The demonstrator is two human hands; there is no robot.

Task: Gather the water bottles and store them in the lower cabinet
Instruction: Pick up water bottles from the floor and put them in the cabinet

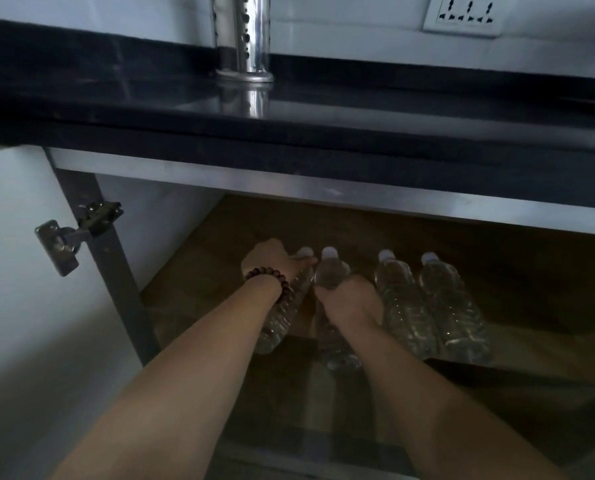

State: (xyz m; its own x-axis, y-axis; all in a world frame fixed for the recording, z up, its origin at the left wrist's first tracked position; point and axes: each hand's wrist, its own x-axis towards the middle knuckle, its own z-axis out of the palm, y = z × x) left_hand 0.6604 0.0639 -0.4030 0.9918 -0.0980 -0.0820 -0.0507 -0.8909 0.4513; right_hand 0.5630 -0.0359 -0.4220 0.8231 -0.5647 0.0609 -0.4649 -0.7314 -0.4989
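Head view: four clear water bottles in a row on wooden shelf (538, 271) inside lower cabinet, white caps pointing inward. Leftmost bottle (285, 306) tilted, clasped near neck by left hand (271, 259), fingers wrapped round it. Second bottle (330, 271) gripped at shoulder by right hand (349, 299), fingers closed over it; base past shelf's front edge. Third bottle (401, 303) and fourth bottle (453, 306) side by side, touching, just right of right hand. Bead bracelet (271, 277) on left wrist. Cabinet door (15, 271) swung open at left w/ metal hinge (71, 233). Black countertop (323, 109) above, steel cylinder (242, 39) standing on it, wall socket (464, 15) top right.
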